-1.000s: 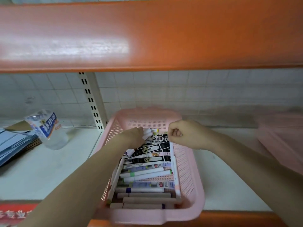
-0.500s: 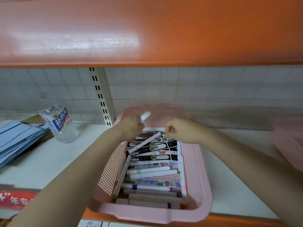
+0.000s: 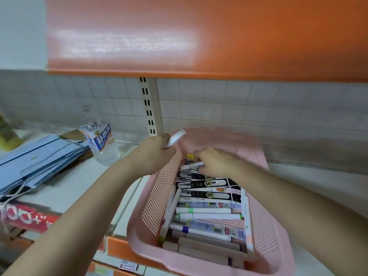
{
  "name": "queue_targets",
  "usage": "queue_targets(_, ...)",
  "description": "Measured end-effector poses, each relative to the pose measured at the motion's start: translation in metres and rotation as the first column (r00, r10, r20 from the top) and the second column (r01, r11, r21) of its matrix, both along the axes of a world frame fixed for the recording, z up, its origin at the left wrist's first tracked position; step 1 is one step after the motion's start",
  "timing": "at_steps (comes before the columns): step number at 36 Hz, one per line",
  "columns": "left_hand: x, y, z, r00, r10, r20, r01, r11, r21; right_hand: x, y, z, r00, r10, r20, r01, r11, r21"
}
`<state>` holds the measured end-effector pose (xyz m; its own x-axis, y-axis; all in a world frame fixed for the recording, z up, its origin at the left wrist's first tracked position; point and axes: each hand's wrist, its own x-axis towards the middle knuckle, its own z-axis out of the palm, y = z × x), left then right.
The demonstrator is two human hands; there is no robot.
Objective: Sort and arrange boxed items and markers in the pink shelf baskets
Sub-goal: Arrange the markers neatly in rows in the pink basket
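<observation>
White tiles line the wall behind a store shelf (image 3: 65, 188), with an orange shelf board (image 3: 199, 36) hanging low overhead. On the shelf sits a pink basket (image 3: 159, 198) with perforated walls, its near end poking out past the shelf's front edge. Inside it, markers (image 3: 207, 211) and boxed pens (image 3: 205, 184) lie crosswise in a rough stack, with brown-wrapped sticks at the near end.

The left hand (image 3: 153, 150) is just outside the basket's far left corner, fingers curled round a white marker (image 3: 176, 138) that sticks up and away from its thumb side. The right hand (image 3: 215, 162) is down inside the far end of the basket, knuckles up, fingertips pinching another white marker (image 3: 192, 166) that lies on top of the boxed pens. Both forearms reach in from the near side, the left one crossing over the bare shelf, the right one passing over the basket's right wall.

Left of the left hand, a water bottle (image 3: 101, 143) stands on the shelf, and beyond it lies a pile of flattened blue boxes (image 3: 39, 158).

The risk I see is the basket itself: it overhangs the edge and looks tilted, so a tug on the contents from the right hand could drag it further out and tip the lot. The raised marker could also clip the slotted upright post (image 3: 151, 108) right behind the left hand and slip free.
</observation>
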<state>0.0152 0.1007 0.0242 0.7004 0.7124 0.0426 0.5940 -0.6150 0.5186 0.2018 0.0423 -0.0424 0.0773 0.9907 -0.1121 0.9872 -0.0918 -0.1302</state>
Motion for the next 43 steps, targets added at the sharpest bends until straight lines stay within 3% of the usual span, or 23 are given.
queue_targets(3, -0.002, 0.002, 0.000, 1.000, -0.005, 0.008, 0.005, 1.000, -0.001, 0.012, 0.012, -0.003, 0.997, -0.075, 0.014, 0.074, 0.996, 0.048)
queue_targets(8, -0.004, 0.002, -0.001, 1.000, -0.020, -0.023, 0.020, 1.000, -0.014, 0.031, 0.025, -0.016, 0.981, -0.156, 0.116, 0.160, 0.986, -0.034)
queue_targets(18, -0.010, 0.004, -0.002, 0.998, -0.005, -0.057, 0.004, 1.000, -0.015, 0.036, 0.037, -0.019, 0.973, -0.140, 0.185, 0.166, 0.977, -0.133)
queue_targets(24, -0.011, 0.004, -0.004, 0.998, 0.004, -0.058, -0.006, 1.000, -0.027, 0.039, 0.031, -0.019, 0.972, -0.177, 0.152, 0.188, 0.980, -0.062)
queue_targets(30, -0.011, 0.005, -0.003, 0.999, 0.025, -0.038, -0.026, 0.999, -0.022, 0.042, 0.023, -0.008, 0.952, -0.306, -0.027, 0.306, 0.940, 0.152)
queue_targets(37, -0.006, -0.003, -0.003, 0.998, 0.039, -0.040, -0.039, 0.999, -0.005, -0.002, 0.005, 0.002, 0.978, 0.034, -0.207, -0.039, 0.999, -0.022)
queue_targets(43, -0.002, -0.008, -0.002, 1.000, 0.021, -0.019, -0.020, 1.000, 0.009, -0.062, -0.010, 0.003, 0.946, 0.307, -0.103, -0.313, 0.949, -0.038)
